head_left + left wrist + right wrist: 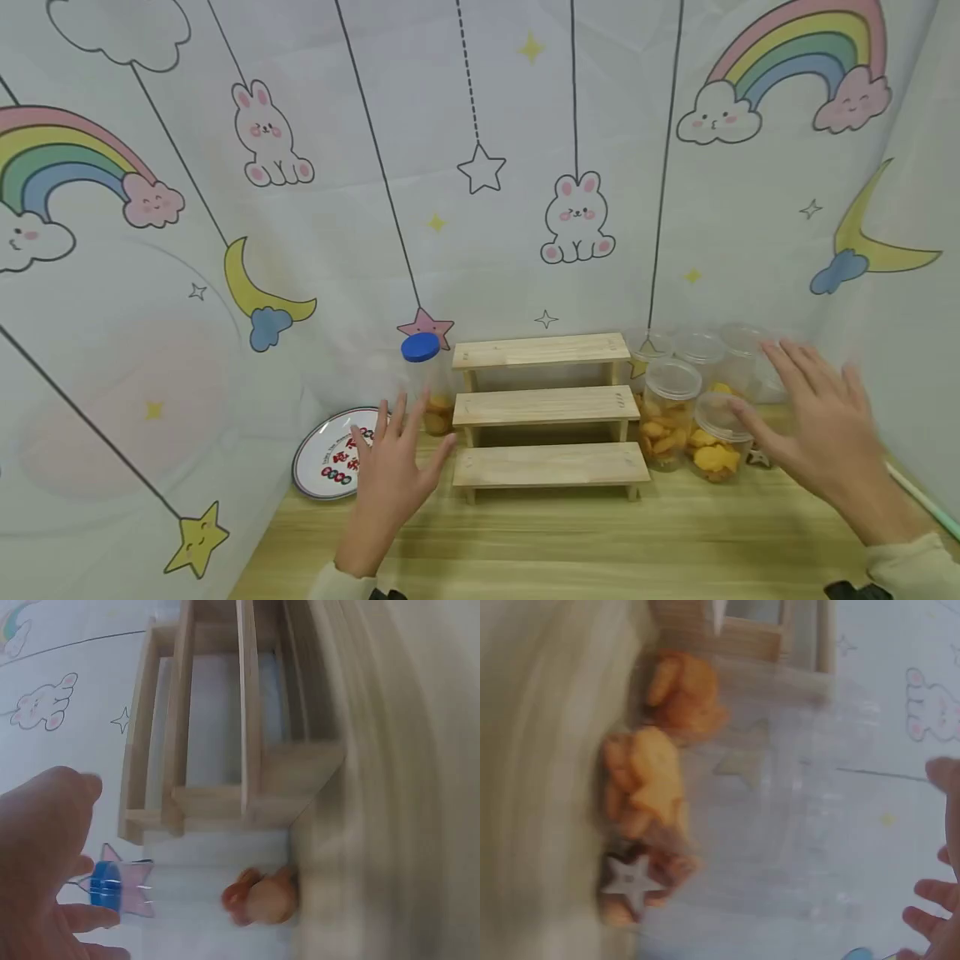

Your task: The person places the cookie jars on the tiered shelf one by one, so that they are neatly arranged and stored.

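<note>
My left hand (396, 479) is raised with spread fingers and holds nothing. It is nearest to a clear jar with a blue lid (421, 347), which has some orange-brown pieces in its bottom, and to a white plate (311, 454) with red lettering. On the other side my right hand (828, 433) is lifted, fingers apart, with nothing in it. It overlaps a group of clear lidded jars in the head view. A front jar (717, 462) holds yellow-orange snack pieces, and a taller jar (663, 437) stands beside it.
A three-step wooden rack (551, 465) stands between the two hands on the wood-grain table (525, 554). Behind it hangs a white cloth (495, 250) printed with rabbits and rainbows. A small star-shaped piece (632, 883) sits by the jars. A pale rod (926, 504) lies at the right edge.
</note>
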Demonstrator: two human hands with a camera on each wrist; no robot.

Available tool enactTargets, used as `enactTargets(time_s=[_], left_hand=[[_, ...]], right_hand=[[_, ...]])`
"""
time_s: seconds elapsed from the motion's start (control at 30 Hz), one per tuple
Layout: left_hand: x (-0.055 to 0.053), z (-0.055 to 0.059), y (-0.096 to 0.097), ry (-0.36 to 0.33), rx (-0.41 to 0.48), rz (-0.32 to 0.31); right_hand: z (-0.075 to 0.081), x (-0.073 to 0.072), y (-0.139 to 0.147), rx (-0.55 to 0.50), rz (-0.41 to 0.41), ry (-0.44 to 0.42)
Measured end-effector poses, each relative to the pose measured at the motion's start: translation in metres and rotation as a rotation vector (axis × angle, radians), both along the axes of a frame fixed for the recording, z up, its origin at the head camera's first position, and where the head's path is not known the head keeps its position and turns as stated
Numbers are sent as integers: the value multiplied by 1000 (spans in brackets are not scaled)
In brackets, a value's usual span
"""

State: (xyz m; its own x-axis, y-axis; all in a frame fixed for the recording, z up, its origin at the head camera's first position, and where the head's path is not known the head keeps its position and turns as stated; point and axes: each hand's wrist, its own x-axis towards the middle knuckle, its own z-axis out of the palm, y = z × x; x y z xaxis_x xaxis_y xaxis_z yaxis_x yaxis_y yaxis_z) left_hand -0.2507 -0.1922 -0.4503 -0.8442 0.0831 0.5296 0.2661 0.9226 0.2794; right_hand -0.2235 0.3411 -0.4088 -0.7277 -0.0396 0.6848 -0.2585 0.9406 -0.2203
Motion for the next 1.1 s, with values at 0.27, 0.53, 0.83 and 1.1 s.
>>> enactTargets(time_s=[0.27,0.53,0.83,1.1], left_hand=[[2,-36,12,-170,506,-104],[-12,-62,25,-319,814,-112],[-23,-83,16,-470,1021,-183],[-19,-84,19,-489,1058,-206]], right_hand=[[-41,1,22,-369,23,-87],[-61,-9,34,-443,15,-89],[-81,-23,50,-456,-5,-461],[-86,-14,57,-491,8,-406]])
